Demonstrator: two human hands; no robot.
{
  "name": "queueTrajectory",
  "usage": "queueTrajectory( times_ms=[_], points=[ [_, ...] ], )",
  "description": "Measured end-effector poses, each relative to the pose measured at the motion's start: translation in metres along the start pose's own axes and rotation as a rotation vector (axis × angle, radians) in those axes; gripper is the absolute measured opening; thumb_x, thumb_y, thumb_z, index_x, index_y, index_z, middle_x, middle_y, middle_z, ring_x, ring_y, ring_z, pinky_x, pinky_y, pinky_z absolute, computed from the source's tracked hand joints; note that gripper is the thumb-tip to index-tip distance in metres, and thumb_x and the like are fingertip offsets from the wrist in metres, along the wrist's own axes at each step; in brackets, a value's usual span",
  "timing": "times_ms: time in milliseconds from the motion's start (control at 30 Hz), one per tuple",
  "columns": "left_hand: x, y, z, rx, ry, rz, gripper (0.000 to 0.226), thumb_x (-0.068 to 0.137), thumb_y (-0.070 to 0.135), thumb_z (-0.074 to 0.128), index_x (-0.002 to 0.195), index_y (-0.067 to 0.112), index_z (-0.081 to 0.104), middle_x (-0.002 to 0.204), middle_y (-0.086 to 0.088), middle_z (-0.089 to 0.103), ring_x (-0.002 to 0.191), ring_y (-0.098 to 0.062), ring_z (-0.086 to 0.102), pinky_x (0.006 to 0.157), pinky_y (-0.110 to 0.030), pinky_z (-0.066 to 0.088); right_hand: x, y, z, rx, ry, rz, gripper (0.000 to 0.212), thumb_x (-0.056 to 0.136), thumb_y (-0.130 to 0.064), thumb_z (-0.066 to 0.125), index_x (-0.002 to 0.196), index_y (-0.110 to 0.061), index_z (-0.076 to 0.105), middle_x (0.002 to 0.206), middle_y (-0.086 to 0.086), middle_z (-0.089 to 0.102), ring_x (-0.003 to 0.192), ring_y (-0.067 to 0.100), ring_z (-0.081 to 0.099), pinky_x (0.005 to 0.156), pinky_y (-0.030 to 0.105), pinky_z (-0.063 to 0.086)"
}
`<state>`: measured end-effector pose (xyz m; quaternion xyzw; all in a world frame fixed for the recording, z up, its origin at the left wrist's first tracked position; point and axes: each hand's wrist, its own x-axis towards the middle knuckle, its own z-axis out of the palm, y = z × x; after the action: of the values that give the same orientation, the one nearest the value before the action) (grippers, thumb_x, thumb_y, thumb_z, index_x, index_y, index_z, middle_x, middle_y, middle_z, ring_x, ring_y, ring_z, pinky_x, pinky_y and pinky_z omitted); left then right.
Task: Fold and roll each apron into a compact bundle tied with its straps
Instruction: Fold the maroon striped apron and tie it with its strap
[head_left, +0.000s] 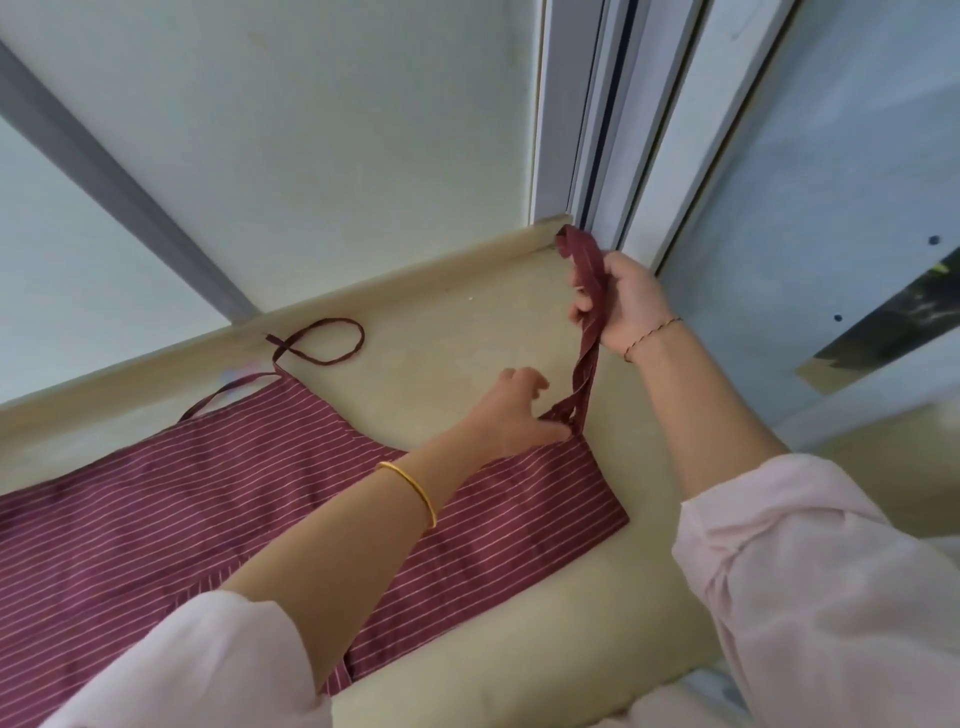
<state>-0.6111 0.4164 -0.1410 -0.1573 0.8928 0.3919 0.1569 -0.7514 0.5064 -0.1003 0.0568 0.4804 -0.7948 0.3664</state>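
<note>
A maroon apron (218, 499) with thin white stripes lies spread flat on a beige surface (457, 343). My right hand (623, 301) grips the looped neck strap (589, 322) and holds it lifted above the bib's top edge. My left hand (511, 415) rests at the bib's top corner, where its fingers pinch the base of that strap. A waist strap (322, 340) lies in a loose loop on the surface at the far left side of the apron.
A raised beige lip (363, 283) borders the surface at the back, against a pale wall (311, 130). A sliding window frame (597, 119) stands at the back right corner. The surface's padded front edge (519, 660) curves down near me.
</note>
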Motion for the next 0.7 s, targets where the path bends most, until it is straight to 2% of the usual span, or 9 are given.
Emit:
queueTrajectory(
  times_ms=[67, 167, 267, 367, 433, 500, 567, 633, 700],
  points=[
    [0.008, 0.019, -0.002, -0.102, 0.154, 0.024, 0.052, 0.078, 0.035, 0.073, 0.119, 0.014, 0.050, 0.111, 0.001, 0.053, 0.097, -0.014, 0.054, 0.082, -0.026, 0.046, -0.009, 0.001, 0.004, -0.053, -0.070, -0.003, 0.025, 0.094, -0.007, 0.033, 0.100, -0.004, 0.057, 0.071, 0.005, 0.051, 0.051, 0.015, 0.048, 0.055, 0.029, 0.044],
    [0.020, 0.039, -0.003, -0.066, 0.272, 0.036, 0.024, 0.080, 0.019, 0.065, 0.099, 0.011, 0.053, 0.093, -0.004, 0.061, 0.083, -0.021, 0.061, 0.065, -0.032, 0.048, -0.016, 0.004, 0.006, -0.147, -0.074, -0.065, 0.025, 0.092, -0.002, 0.037, 0.102, 0.000, 0.059, 0.078, 0.010, 0.056, 0.068, 0.022, 0.058, 0.069, 0.034, 0.050],
    [0.027, 0.041, -0.002, -0.130, 0.263, -0.036, 0.020, 0.082, 0.011, 0.056, 0.101, 0.007, 0.057, 0.094, -0.009, 0.064, 0.086, -0.028, 0.061, 0.067, -0.035, 0.048, -0.016, 0.012, 0.000, -0.384, 0.175, -0.128, 0.032, 0.083, -0.006, 0.044, 0.109, -0.008, 0.064, 0.084, 0.008, 0.050, 0.075, 0.019, 0.046, 0.066, 0.028, 0.039],
    [0.024, 0.038, -0.006, -0.504, 0.239, -0.138, 0.020, 0.085, 0.006, 0.056, 0.106, 0.008, 0.055, 0.096, -0.008, 0.063, 0.089, -0.024, 0.060, 0.078, -0.037, 0.054, -0.027, 0.031, -0.017, -0.711, 0.508, -0.107, 0.025, 0.089, -0.005, 0.041, 0.097, -0.004, 0.064, 0.074, 0.013, 0.056, 0.070, 0.024, 0.054, 0.066, 0.032, 0.045],
    [0.021, 0.037, -0.010, -0.714, 0.226, -0.168, 0.020, 0.087, 0.000, 0.055, 0.107, 0.005, 0.053, 0.097, -0.009, 0.063, 0.088, -0.021, 0.061, 0.074, -0.031, 0.055, -0.042, 0.050, -0.025, -0.857, 0.576, -0.005, 0.030, 0.087, -0.001, 0.043, 0.108, 0.006, 0.062, 0.089, 0.024, 0.062, 0.083, 0.032, 0.061, 0.074, 0.040, 0.051],
    [0.019, 0.036, -0.013, -0.882, 0.210, -0.185, 0.021, 0.088, -0.005, 0.051, 0.108, 0.001, 0.052, 0.100, -0.014, 0.065, 0.086, -0.021, 0.064, 0.072, -0.030, 0.056, -0.055, 0.070, -0.029, -0.868, 0.598, 0.026, 0.031, 0.081, 0.001, 0.047, 0.108, 0.005, 0.060, 0.100, 0.023, 0.063, 0.092, 0.034, 0.062, 0.078, 0.044, 0.052],
    [0.018, 0.036, -0.016, -1.023, 0.183, -0.210, 0.018, 0.090, -0.009, 0.046, 0.104, 0.002, 0.050, 0.097, -0.014, 0.065, 0.086, -0.022, 0.064, 0.073, -0.032, 0.055, -0.061, 0.084, -0.030, -0.795, 0.678, -0.006, 0.020, 0.080, -0.003, 0.052, 0.099, -0.006, 0.050, 0.098, 0.012, 0.059, 0.081, 0.025, 0.060, 0.067, 0.036, 0.049],
    [0.016, 0.039, -0.017, -1.111, 0.159, -0.267, 0.020, 0.092, -0.009, 0.042, 0.107, 0.002, 0.049, 0.091, -0.012, 0.063, 0.080, -0.020, 0.062, 0.070, -0.030, 0.054, -0.063, 0.092, -0.032, -0.805, 0.742, -0.069, 0.025, 0.082, -0.004, 0.057, 0.098, -0.012, 0.038, 0.097, 0.007, 0.052, 0.076, 0.020, 0.054, 0.065, 0.031, 0.045],
    [0.015, 0.039, -0.015, -1.182, 0.130, -0.343, 0.017, 0.094, -0.007, 0.038, 0.103, 0.000, 0.050, 0.080, -0.011, 0.062, 0.071, -0.018, 0.058, 0.064, -0.028, 0.051, -0.066, 0.095, -0.032, -0.856, 0.692, -0.084, 0.030, 0.086, -0.007, 0.058, 0.099, -0.012, 0.032, 0.087, 0.003, 0.049, 0.068, 0.016, 0.051, 0.058, 0.025, 0.042]
  ],
)
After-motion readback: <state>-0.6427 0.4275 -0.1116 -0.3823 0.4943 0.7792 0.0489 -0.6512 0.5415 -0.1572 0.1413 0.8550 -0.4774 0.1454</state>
